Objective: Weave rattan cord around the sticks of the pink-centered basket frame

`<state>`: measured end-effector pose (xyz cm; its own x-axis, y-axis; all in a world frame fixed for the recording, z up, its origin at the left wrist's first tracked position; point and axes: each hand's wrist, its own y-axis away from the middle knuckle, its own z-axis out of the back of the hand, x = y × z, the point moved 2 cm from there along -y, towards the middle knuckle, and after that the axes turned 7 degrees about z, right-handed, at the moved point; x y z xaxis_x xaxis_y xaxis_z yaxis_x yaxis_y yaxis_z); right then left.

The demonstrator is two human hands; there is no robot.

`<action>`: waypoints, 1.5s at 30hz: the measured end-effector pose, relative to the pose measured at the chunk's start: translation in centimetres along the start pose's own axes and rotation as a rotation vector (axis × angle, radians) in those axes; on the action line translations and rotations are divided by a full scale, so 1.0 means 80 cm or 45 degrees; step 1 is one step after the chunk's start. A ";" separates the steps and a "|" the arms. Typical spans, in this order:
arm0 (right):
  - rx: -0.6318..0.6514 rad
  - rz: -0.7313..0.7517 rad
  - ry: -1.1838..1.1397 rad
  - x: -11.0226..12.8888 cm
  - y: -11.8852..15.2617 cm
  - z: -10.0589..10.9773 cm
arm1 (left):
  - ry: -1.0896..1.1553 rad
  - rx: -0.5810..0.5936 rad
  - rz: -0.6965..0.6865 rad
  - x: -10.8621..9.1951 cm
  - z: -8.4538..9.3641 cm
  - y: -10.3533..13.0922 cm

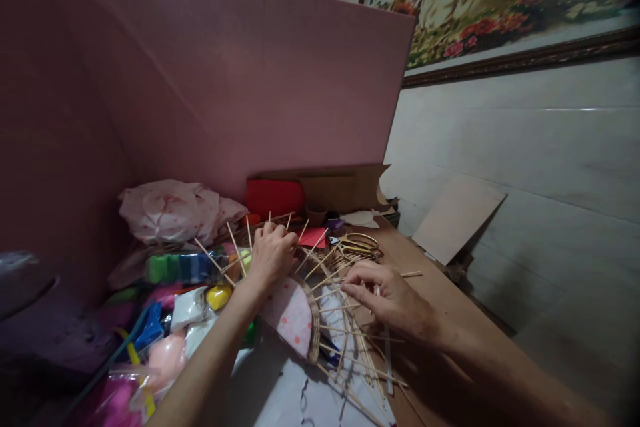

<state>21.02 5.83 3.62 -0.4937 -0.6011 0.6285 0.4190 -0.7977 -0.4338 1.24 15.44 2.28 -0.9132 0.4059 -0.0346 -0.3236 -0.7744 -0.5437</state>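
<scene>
A round woven basket base [291, 317] lies tilted in front of me, its middle covered with pale cloth with reddish spots. A braided rim [315, 327] runs round the cloth, and thin sticks [337, 330] stick out from it on all sides. My left hand [274, 253] is closed over the far edge of the base, its fingertips hidden behind it. To the right, my right hand [383, 290] is closed in a pinch among the sticks, at what looks like a thin strand [345, 290]; its end is hidden by the fingers.
Gold-handled scissors [363, 240] lie beyond the right hand. Bags of coloured clay [187, 267] crowd the left side, below a spotted plastic bag [175, 207]. Loose sticks and white paper [280, 393] lie at the front. A pink panel [250, 80] stands behind; cardboard [457, 217] leans right.
</scene>
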 end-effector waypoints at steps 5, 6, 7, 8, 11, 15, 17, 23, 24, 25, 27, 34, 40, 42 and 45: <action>0.004 0.013 0.010 -0.003 0.000 -0.004 | -0.032 -0.019 0.010 0.001 -0.004 -0.001; 0.001 0.019 0.016 -0.004 0.000 -0.004 | -0.034 -0.017 0.015 0.001 -0.005 0.000; -0.002 0.021 0.026 -0.006 -0.001 -0.005 | -0.035 -0.014 0.017 0.001 -0.005 0.000; -0.005 0.024 0.041 -0.007 -0.003 -0.005 | -0.037 -0.012 0.018 0.001 -0.005 0.000; -0.030 0.032 0.104 -0.009 -0.011 -0.007 | -0.050 -0.004 0.017 0.001 -0.004 0.000; -0.071 0.067 0.230 -0.014 -0.029 -0.011 | -0.059 0.002 0.023 0.001 -0.004 0.000; -0.079 0.092 0.309 -0.019 -0.038 -0.014 | -0.056 0.008 0.026 0.001 -0.004 0.000; -0.077 0.115 0.553 -0.036 -0.063 -0.027 | -0.069 0.018 0.030 0.001 -0.004 0.000; -0.077 0.116 0.569 -0.038 -0.066 -0.029 | -0.073 0.017 0.032 0.001 -0.003 0.000; -0.077 0.117 0.583 -0.040 -0.069 -0.032 | -0.074 0.017 0.033 0.000 -0.003 0.000; -0.072 0.123 0.619 -0.043 -0.075 -0.036 | -0.070 0.013 0.030 0.000 -0.003 0.000; -0.058 0.119 0.772 -0.044 -0.085 -0.052 | -0.017 -0.041 0.042 0.000 -0.005 -0.001; -0.064 0.085 0.889 -0.042 -0.089 -0.061 | -0.001 -0.059 0.043 -0.002 -0.006 0.000; -0.061 0.078 0.904 -0.042 -0.089 -0.062 | 0.013 -0.065 0.043 -0.003 -0.006 0.001; -0.053 0.070 0.908 -0.043 -0.089 -0.063 | 0.030 -0.054 0.039 -0.003 -0.006 0.001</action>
<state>15.87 13.34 1.33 -0.8565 -0.5148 0.0364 0.4349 -0.7579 -0.4862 1.59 15.50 1.84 -0.9164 0.3939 -0.0716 -0.2841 -0.7657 -0.5770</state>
